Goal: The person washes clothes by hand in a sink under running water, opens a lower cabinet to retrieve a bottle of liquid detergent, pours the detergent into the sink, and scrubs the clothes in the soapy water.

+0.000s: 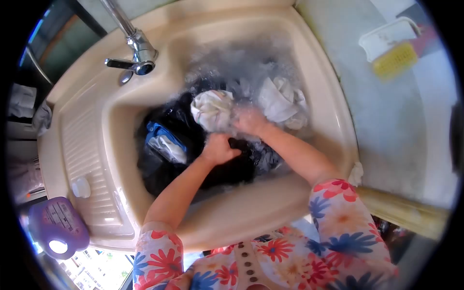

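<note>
My left hand (221,149) is closed, its fingers curled into black cloth (195,174) in the sink's water. My right hand (251,121) is at the water just beyond it, beside a bunched white cloth (212,108); motion blurs its fingers, so I cannot make out its grip. To the right, another white cloth (282,99) lies partly under water. A blue-edged item with white fabric (166,142) rests on the dark clothes at the left of the basin.
The beige sink (333,116) has a chrome faucet (140,53) and a ribbed drainboard (87,145). A white cap (80,187) sits on the drainboard, with a purple bottle (58,222) at its edge. A yellow brush (396,60) lies by a white dish (386,36) on the right.
</note>
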Tool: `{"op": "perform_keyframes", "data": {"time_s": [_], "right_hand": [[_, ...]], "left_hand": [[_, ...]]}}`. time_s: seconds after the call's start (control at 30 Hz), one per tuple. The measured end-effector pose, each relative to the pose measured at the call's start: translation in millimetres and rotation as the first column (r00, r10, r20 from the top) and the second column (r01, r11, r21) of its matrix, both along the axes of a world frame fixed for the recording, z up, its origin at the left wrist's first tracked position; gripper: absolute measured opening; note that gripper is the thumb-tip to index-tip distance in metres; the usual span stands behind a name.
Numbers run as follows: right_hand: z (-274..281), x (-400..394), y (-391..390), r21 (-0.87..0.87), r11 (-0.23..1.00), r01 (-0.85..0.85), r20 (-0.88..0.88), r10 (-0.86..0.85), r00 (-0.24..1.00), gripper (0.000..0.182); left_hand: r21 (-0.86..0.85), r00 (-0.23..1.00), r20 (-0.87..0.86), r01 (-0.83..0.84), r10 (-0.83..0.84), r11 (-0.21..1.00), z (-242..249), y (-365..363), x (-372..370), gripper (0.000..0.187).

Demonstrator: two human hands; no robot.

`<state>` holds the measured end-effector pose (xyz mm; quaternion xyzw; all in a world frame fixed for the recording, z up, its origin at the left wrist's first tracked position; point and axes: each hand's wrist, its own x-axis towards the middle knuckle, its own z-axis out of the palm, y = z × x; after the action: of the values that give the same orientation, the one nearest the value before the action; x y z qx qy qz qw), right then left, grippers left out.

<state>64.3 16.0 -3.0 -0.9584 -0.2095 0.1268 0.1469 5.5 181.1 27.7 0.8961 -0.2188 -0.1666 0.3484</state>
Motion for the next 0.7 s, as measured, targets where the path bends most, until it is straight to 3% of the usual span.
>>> {"op": "perform_keyframes", "data": {"time_s": [0.07, 0.17, 0.2, 0.23, 0.33, 0.37, 0.4, 0.43, 0.47, 0.5, 0.53, 0.6, 0.63, 0.67, 0.7], "right_hand": [[-13, 31, 1, -0.023, 0.999, 0.040, 0.134, -0.036, 0.990, 0.044], [27, 63, 9, 0.053, 0.974, 0.221, -0.170, -0.209, 0.963, 0.037], [24, 63, 9, 0.140, 0.971, 0.194, -0.152, -0.173, 0.973, 0.037], [18, 61, 8, 0.224, 0.961, 0.162, -0.130, -0.136, 0.982, 0.037], [-3, 63, -8, 0.448, 0.893, 0.040, -0.024, -0.033, 0.999, 0.037], [22, 58, -15, 0.352, 0.935, 0.038, -0.065, -0.016, 0.998, 0.036], [50, 52, -22, 0.251, 0.968, 0.023, -0.104, 0.003, 0.995, 0.035], [101, 42, -29, -0.032, 0.999, 0.022, -0.220, -0.029, 0.975, 0.032], [101, 48, -48, -0.008, 0.999, 0.043, -0.082, -0.043, 0.996, 0.035], [97, 57, -72, 0.019, 0.998, 0.064, 0.047, -0.065, 0.997, 0.038], [91, 59, -86, 0.051, 0.995, 0.088, 0.173, -0.096, 0.980, 0.043], [83, 45, -78, -0.101, 0.975, 0.199, 0.052, -0.194, 0.980, 0.057], [77, 35, -69, -0.181, 0.953, 0.242, -0.003, -0.247, 0.969, 0.064], [61, 18, -60, -0.216, 0.963, 0.163, 0.078, -0.150, 0.986, 0.064], [67, 8, -49, -0.247, 0.962, 0.119, -0.089, -0.145, 0.986, 0.063]], "left_hand": [[-0.105, 0.992, 0.049, -0.108, 0.114, 0.989, -18, -5, 7, 0.040], [-0.046, 0.969, 0.165, -0.177, 0.183, 0.983, -35, -12, 10, 0.043], [-0.008, 0.961, 0.203, -0.188, 0.186, 0.982, -35, -13, 9, 0.044], [0.016, 0.970, 0.128, -0.210, 0.206, 0.978, -34, -15, 8, 0.050], [-0.087, 0.914, 0.372, -0.139, 0.161, 0.987, -38, -13, 4, 0.051], [0.103, 0.989, 0.115, -0.108, 0.096, 0.989, -30, -11, 4, 0.047], [0.183, 0.998, 0.033, -0.056, 0.050, 0.981, -3, -10, 6, 0.046], [0.257, 0.998, -0.055, 0.003, 0.012, 0.966, 38, -10, 7, 0.045], [0.323, 0.988, -0.156, 0.069, -0.019, 0.944, 68, -10, 4, 0.045], [0.394, 0.993, -0.098, 0.105, -0.072, 0.913, 79, -6, 1, 0.045], [0.343, 0.990, 0.087, 0.078, -0.114, 0.936, 78, 1, -2, 0.037], [0.259, 0.981, 0.194, -0.049, -0.003, 0.965, 93, 0, 7, 0.039], [0.238, 0.940, 0.341, -0.078, -0.008, 0.968, 96, -2, 16, 0.045], [0.213, 0.881, 0.474, -0.103, -0.010, 0.972, 97, -5, 26, 0.052], [0.327, 0.857, 0.511, -0.128, -0.061, 0.936, 88, -10, 36, 0.068]]}}
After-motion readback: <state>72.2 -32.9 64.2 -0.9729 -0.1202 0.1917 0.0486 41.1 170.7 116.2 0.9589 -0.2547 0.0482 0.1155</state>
